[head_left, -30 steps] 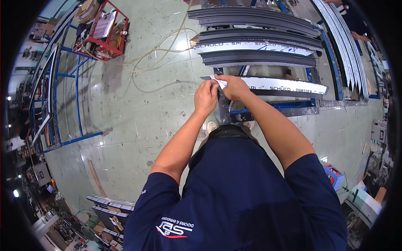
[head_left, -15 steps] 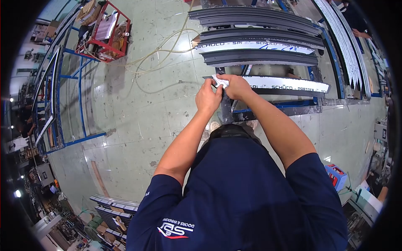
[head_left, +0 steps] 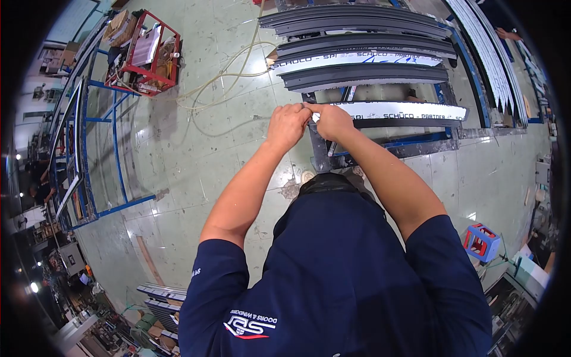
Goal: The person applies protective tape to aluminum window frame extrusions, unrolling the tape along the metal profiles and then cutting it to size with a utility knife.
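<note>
Standing over a blue steel rack (head_left: pixel 416 144), head bent down. Both arms are reaching forward, and the hands are meeting at the near-left end of a long profile (head_left: pixel 410 122) that is lying crosswise on the rack.

The white film (head_left: pixel 392 110), printed SCHÜCO – PARTNER, is covering the profile's top face. Its loose end is sitting right between the two hands.

- Left hand (head_left: pixel 289 124): clenched, knuckles up, fingertips pinching at the film's end.
- Right hand (head_left: pixel 333 121): also clenched, gripping the same film end, touching the left hand.

Beyond the hands, dark curved profiles (head_left: pixel 363 76) are lying side by side on the rack, one of them carrying a film strip of its own (head_left: pixel 357 58). A pale hose (head_left: pixel 229 68) is looping across the green floor (head_left: pixel 196 160). A red cart (head_left: pixel 143 53) is standing far left, and a small blue stool (head_left: pixel 480 241) is sitting at lower right.
</note>
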`<state>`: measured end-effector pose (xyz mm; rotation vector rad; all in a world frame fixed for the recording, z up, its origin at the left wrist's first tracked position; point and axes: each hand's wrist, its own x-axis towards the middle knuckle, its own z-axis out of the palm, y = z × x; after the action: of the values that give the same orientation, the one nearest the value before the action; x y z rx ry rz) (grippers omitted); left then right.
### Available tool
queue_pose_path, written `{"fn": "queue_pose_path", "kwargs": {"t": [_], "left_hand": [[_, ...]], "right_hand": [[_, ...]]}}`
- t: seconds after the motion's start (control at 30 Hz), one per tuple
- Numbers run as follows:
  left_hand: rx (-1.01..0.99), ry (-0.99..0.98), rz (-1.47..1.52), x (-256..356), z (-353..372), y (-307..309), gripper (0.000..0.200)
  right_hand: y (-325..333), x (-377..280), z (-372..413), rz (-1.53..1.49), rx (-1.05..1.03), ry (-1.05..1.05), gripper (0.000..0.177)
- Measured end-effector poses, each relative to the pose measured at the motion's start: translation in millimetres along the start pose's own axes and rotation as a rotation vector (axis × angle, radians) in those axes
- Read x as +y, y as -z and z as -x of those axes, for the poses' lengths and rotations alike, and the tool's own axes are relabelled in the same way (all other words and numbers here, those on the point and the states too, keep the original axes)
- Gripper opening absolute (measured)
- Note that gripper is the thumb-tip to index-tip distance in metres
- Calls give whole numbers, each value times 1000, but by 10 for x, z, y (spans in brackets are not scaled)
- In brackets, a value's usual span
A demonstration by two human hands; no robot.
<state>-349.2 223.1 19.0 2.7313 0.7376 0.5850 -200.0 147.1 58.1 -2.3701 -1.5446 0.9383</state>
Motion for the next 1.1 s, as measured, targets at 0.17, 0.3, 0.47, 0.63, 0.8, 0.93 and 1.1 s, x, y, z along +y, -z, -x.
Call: {"fn": "queue_pose_path", "kwargs": {"t": [0.17,0.3,0.47,0.63,0.8,0.93,1.1], "left_hand": [[-144,-153,-95,-61,-177,100,7],[-217,-298,-136,-128,-289,136,6],[-242,-376,-161,-188,-329,114,7],[-340,-332,-71,-199,-416,130,1],[-439,-306,-39,-194,-534,170,4],[-529,-284,-29,-186,-618,173,8],[-603,-295,-33,-198,-708,126,8]], "right_hand": [[-46,72,-4,-111,49,-7,47],[-60,98,-11,-119,83,-15,39],[-74,57,-2,-146,76,-75,38],[-205,-1,99,-236,157,-184,38],[-357,105,125,-358,262,-217,32],[-508,178,180,-468,291,-224,28],[-534,203,173,-496,289,-213,27]]}}
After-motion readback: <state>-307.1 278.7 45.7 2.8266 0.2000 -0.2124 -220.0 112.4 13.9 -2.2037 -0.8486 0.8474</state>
